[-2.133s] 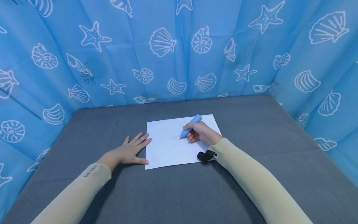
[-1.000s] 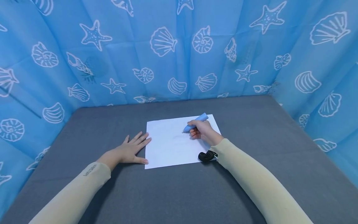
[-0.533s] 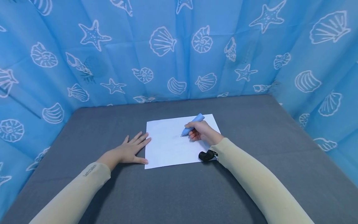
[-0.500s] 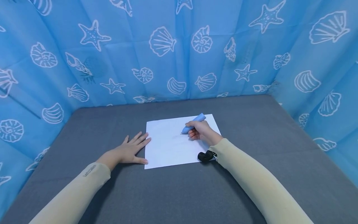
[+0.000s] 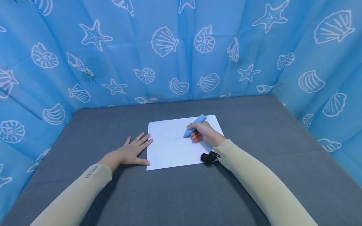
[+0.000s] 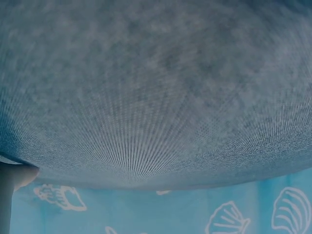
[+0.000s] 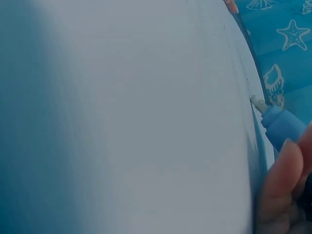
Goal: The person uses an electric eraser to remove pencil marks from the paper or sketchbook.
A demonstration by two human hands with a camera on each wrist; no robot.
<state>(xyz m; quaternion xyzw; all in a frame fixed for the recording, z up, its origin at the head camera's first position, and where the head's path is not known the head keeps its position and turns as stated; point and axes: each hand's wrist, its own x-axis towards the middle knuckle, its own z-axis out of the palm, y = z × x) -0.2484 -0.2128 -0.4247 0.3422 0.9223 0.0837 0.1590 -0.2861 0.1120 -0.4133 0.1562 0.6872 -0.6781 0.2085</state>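
Observation:
A white sheet of paper (image 5: 167, 153) lies on the grey cloth. My left hand (image 5: 130, 153) rests flat at its left edge, fingers spread, with fingertips and thumb on the margin. Over the right half of the sheet, my right hand (image 5: 205, 132) grips a thick blue correction pen (image 5: 200, 119) between thumb and fingers. The pen slants, its narrow tip down at the paper near some faint marks. In the right wrist view, the pen's blue body (image 7: 283, 127) and pale tip show beside the fingers. Only part of a left digit (image 6: 22, 175) appears in the left wrist view.
Grey cloth (image 5: 181, 194) covers the table around the paper. A blue curtain (image 5: 124, 59) with white shells and starfish hangs behind and along the sides. A black strap-like piece (image 5: 208, 157) at the right wrist lies over the sheet's lower right edge.
My right hand has shifted the pen tip slightly up and right, then back down and left, in small strokes over the paper. The left hand stays in place.

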